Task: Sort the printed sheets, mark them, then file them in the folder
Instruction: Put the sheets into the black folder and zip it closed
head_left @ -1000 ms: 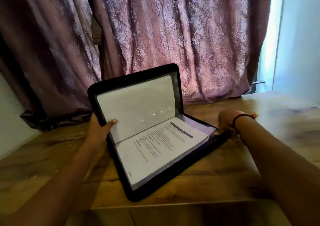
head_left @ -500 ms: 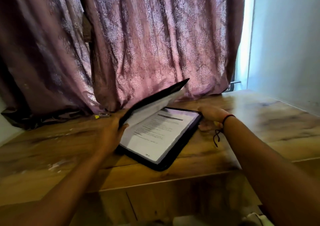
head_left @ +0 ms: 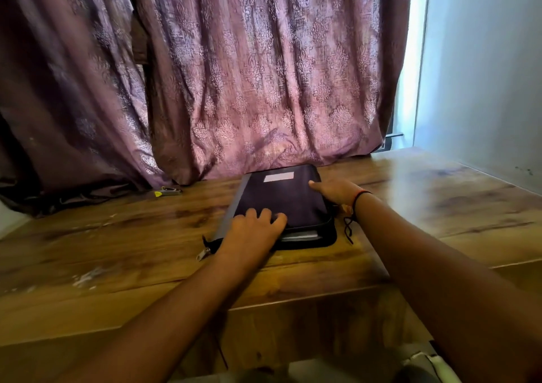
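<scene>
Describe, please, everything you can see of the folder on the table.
The folder is a dark, fabric-looking zip case with a grey strip along its left edge and a pale label near its far end. It lies closed and flat on the wooden table, yet unzipped: white sheets show at its near edge and the zip pull trails off the near left corner. The left hand rests on its cover; the right hand touches its right side.
</scene>
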